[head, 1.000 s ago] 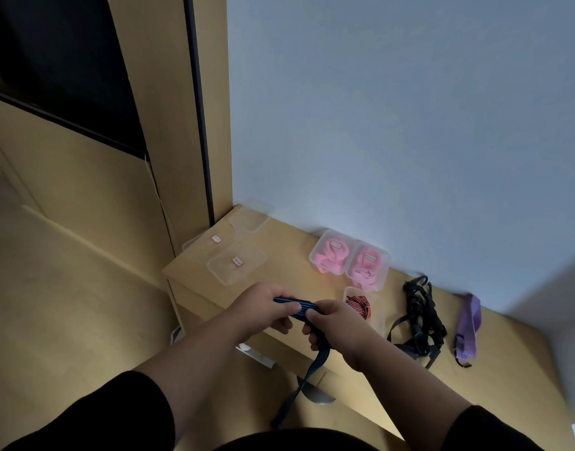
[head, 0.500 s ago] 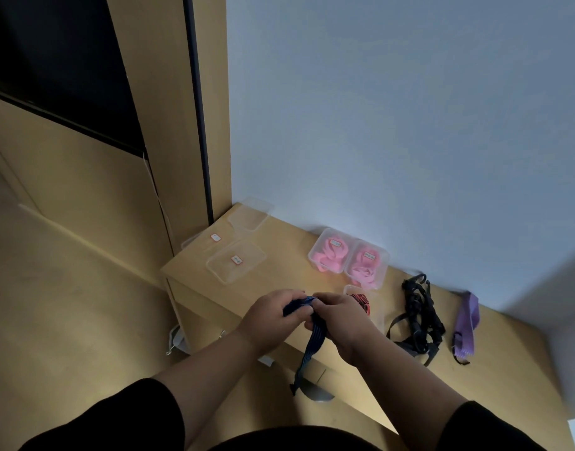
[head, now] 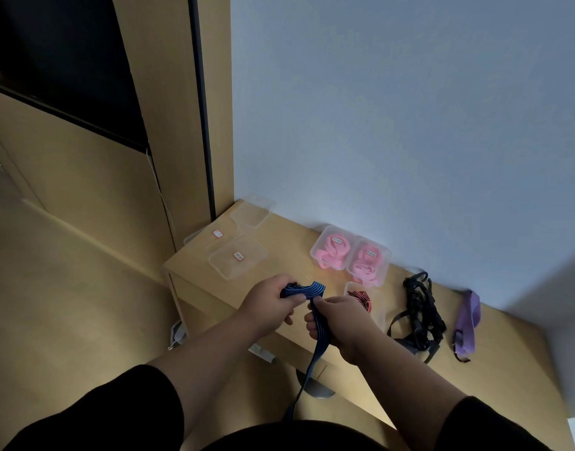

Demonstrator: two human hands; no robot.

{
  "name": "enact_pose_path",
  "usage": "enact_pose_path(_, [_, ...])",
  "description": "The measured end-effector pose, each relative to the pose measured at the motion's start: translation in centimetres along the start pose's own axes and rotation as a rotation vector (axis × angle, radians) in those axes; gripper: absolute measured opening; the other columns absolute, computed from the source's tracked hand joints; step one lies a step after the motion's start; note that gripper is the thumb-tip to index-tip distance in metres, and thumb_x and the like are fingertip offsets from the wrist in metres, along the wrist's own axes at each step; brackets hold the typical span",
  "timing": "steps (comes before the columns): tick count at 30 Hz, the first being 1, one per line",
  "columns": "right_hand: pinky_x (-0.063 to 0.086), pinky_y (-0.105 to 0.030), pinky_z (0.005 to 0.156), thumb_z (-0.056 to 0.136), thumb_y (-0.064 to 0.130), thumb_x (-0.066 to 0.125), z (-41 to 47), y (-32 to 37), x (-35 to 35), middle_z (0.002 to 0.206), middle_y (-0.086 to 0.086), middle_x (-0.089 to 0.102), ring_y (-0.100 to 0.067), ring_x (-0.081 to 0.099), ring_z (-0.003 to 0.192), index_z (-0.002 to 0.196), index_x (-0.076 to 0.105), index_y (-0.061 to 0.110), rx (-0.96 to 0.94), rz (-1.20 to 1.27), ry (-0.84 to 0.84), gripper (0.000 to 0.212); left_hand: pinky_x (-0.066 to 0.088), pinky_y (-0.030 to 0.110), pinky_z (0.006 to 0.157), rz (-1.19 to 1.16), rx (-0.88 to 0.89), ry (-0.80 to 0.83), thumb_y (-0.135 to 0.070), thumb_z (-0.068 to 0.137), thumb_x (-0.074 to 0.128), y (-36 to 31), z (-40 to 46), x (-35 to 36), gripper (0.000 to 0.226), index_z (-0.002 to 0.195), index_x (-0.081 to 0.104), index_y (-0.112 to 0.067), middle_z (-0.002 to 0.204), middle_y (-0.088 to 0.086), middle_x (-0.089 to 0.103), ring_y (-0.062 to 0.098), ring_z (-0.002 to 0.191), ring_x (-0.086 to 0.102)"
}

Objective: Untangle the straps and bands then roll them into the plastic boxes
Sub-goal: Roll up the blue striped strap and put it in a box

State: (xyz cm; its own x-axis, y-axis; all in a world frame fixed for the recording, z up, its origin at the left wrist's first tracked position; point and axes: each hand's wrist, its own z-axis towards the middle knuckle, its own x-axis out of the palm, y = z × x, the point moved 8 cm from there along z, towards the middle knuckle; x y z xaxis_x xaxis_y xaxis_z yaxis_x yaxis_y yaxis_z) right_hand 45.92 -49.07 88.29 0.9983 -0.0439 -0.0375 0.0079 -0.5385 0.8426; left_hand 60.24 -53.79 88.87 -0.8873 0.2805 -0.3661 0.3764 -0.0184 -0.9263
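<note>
Blue striped elastic, held over the near edge of the bench: blue strap (head: pixel 315 323) gripped at its wound end by the left hand (head: pixel 268 305), fingers curled round the small roll, thumb lying across its top. Right hand (head: pixel 341 320) just beside, fingers pinching the strap where it leaves the roll. Loose tail hanging straight down below the bench edge, between the forearms, lower end lost against the dark sleeves.

Best handled thus: keep the tail taut and flat through the right fingers, turn the roll with the left, feed only a short run per turn. Watch for twist in the hanging part; smooth it out before it reaches the roll. Keep the coil tight enough to fit a box, and keep the thumb clamped on it, or, likely enough, springs open.

Farther in, near the middle of the bench: clear box with a red and black band (head: pixel 361 299), partly hidden behind the right hand. Beyond, against the back edge, two boxes of pink bands (head: pixel 349 255), touching side by side. Toward the far left corner, empty plastic boxes (head: pixel 237 257), a likely home for the finished roll. Toward the right, black straps (head: pixel 419 312) in a tangle, and a purple strap (head: pixel 466 323) beside them, both not yet rolled.
</note>
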Motion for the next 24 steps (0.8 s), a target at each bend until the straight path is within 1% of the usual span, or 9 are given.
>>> enact_pose_path(2, [0.056,-0.03,0.066,0.103,0.014,0.053,0.0,0.0,0.2,0.076,-0.014,0.067,-0.021,0.064,0.066,0.107,0.066,-0.004,0.025,0.026,0.023,0.023,0.052,0.019,0.058,0.111,0.077,-0.026,-0.019,0.094,0.062,-0.8,0.0,-0.2,0.014,0.109,0.065,-0.019,0.09,0.0,0.066,0.011,0.07,0.063])
enact_pose_path(4, [0.054,-0.031,0.064,0.101,0.014,0.054,0.0,0.1,0.5,0.076,-0.014,0.066,-0.022,0.062,0.066,0.108,0.066,-0.004,0.038,0.079,0.049,0.023,0.055,0.027,0.066,0.207,0.161,-0.044,-0.02,0.093,0.063,-1.3,0.0,-0.4,0.013,0.106,0.067,-0.021,0.093,-0.001,0.063,0.013,0.077,0.062])
enact_pose_path(8, [0.055,-0.037,0.068,0.103,0.042,0.049,-0.4,-0.1,0.9,0.078,-0.015,0.065,-0.025,0.061,0.066,0.106,0.067,-0.003,0.08,0.169,0.088,0.048,0.049,0.033,0.08,0.366,0.3,-0.041,-0.02,0.094,0.061,-1.8,-0.1,-0.3,0.018,0.11,0.069,-0.02,0.097,-0.002,0.06,0.014,0.089,0.057])
enact_pose_path(11, [0.057,-0.038,0.071,0.104,0.041,0.05,-0.3,-0.1,0.7,0.074,-0.014,0.066,-0.025,0.063,0.066,0.109,0.066,-0.005,0.049,0.144,0.059,0.049,0.05,0.038,0.081,0.404,0.326,-0.016,-0.023,0.094,0.061,-2.1,-0.1,0.1,0.016,0.108,0.066,-0.018,0.099,-0.001,0.059,0.015,0.09,0.056])
enact_pose_path(13, [0.057,-0.037,0.072,0.106,0.032,0.048,-0.2,0.2,0.5,0.073,-0.012,0.065,-0.023,0.062,0.066,0.111,0.065,-0.004,0.006,0.149,0.057,0.04,0.053,0.04,0.082,0.343,0.246,0.016,-0.028,0.092,0.063,-1.5,0.0,0.3,0.021,0.112,0.061,-0.022,0.102,-0.004,0.06,0.012,0.092,0.058])
enact_pose_path(15, [0.057,-0.035,0.072,0.107,0.027,0.047,-0.2,0.7,0.2,0.075,-0.01,0.065,-0.021,0.062,0.067,0.112,0.064,-0.002,-0.038,0.146,0.045,0.034,0.058,0.037,0.081,0.153,0.08,0.1,-0.029,0.091,0.066,0.0,0.0,0.6,0.035,0.124,0.055,-0.024,0.109,-0.002,0.063,0.013,0.094,0.064])
enact_pose_path(19, [0.058,-0.035,0.075,0.107,0.023,0.045,-0.1,1.0,-0.2,0.082,-0.012,0.065,-0.021,0.064,0.071,0.11,0.065,0.001,-0.066,0.107,0.038,0.03,0.058,0.035,0.069,-0.319,-0.147,0.307,-0.022,0.096,0.062,1.2,-1.0,1.7,0.025,0.12,0.063,-0.014,0.102,0.014,0.068,0.024,0.079,0.066])
enact_pose_path(21, [0.059,-0.035,0.076,0.107,0.022,0.046,-0.2,1.0,0.0,0.085,-0.013,0.067,-0.022,0.064,0.074,0.109,0.065,0.0,-0.064,0.082,0.051,0.029,0.058,0.037,0.068,-0.36,-0.162,0.269,-0.02,0.098,0.06,1.0,-1.0,1.5,0.02,0.114,0.066,-0.01,0.093,0.014,0.068,0.023,0.072,0.064])
enact_pose_path(24, [0.061,-0.036,0.076,0.105,0.024,0.051,-0.1,0.5,0.0,0.087,-0.015,0.069,-0.024,0.067,0.077,0.108,0.066,-0.001,-0.029,0.039,0.04,0.029,0.059,0.031,0.067,-0.251,-0.117,0.18,-0.015,0.098,0.059,0.8,-0.4,0.9,0.016,0.111,0.067,-0.01,0.092,0.013,0.069,0.02,0.072,0.068])
